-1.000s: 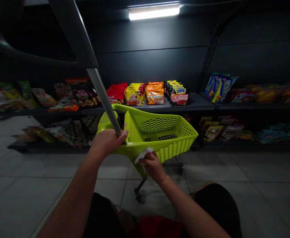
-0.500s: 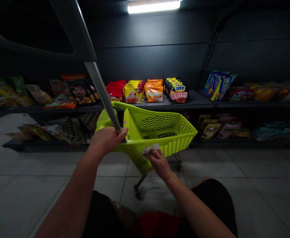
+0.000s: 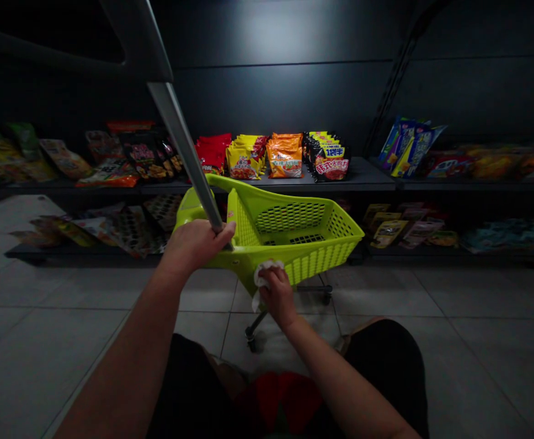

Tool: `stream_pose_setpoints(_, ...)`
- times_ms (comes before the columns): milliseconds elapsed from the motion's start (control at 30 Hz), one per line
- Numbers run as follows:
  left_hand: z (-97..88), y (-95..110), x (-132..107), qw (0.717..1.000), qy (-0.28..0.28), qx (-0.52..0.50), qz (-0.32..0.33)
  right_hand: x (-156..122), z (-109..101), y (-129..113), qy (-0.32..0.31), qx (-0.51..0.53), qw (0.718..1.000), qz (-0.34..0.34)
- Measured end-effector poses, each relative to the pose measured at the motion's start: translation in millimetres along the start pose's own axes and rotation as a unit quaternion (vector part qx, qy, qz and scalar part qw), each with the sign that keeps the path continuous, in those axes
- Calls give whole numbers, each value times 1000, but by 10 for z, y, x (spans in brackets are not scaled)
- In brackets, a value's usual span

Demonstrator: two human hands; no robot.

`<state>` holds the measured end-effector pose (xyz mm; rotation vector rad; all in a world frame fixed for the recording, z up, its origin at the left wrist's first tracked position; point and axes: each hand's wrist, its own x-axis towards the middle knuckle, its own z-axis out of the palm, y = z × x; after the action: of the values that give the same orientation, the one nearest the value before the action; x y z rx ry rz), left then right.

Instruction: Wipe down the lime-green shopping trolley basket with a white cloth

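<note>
A lime-green shopping cart stands in front of me, its basket pierced with rows of holes. My left hand is closed around the foot of the cart's grey metal handle post, where it meets the green body. Bunched under the fingers of my right hand is a white cloth or tissue, pressed against the outer side of the basket near its rear corner. Part of the cloth hangs down below the fingers. My palm hides the rest of it.
Behind the cart runs a dark shelf with red, yellow, orange and black noodle packets. More snack bags lie to the left, and blue packets stand at the right. A lower shelf holds further bags. Cart wheels rest on grey floor tiles.
My right hand has slid with the white cloth left along the basket's side. The left hand keeps its grip on the post. My view has tilted slightly downward.
</note>
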<state>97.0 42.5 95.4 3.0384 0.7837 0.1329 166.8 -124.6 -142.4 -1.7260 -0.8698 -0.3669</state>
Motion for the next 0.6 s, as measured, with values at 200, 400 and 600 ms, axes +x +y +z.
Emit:
stream_pose_setpoints(200, 20, 14, -7, 1000, -2, 30, 8, 120, -25, -466, 2, 16, 998, -56)
stream_pose_setpoints(400, 45, 30, 6, 1000, -7, 28, -7, -150, 224, -166, -113, -144, 973, -142)
stream_pose_setpoints(600, 80, 19, 25, 1000, 3, 27, 3, -1035, 315, 617, -220, -172, 957, -83)
